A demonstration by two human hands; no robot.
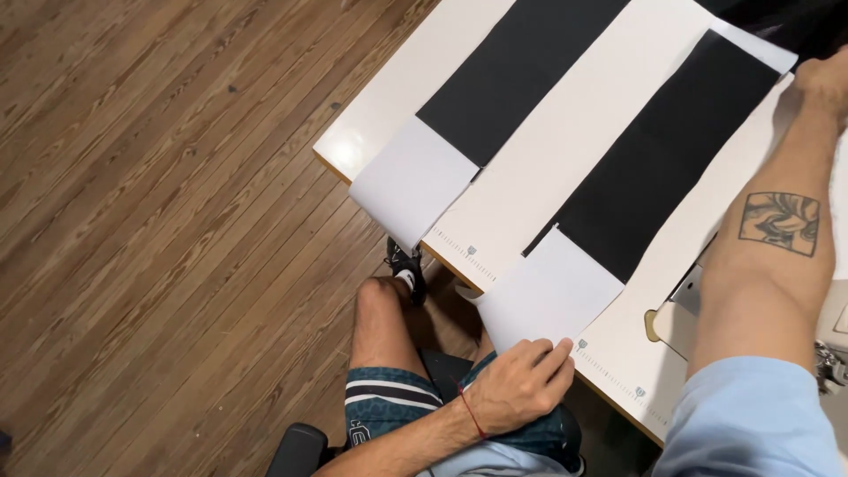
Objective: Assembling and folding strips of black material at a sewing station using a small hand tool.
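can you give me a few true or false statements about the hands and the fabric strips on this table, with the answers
1. The left hand touches the white end of the nearer strip. True.
2. The right hand holds scissors. False: it rests at the strip's far end, no tool visible.
3. Two black fabric strips lie on the white table. True.
4. The floor is tiled. False: it is wooden boards.
5. Both strips hang over the table's edge. True.
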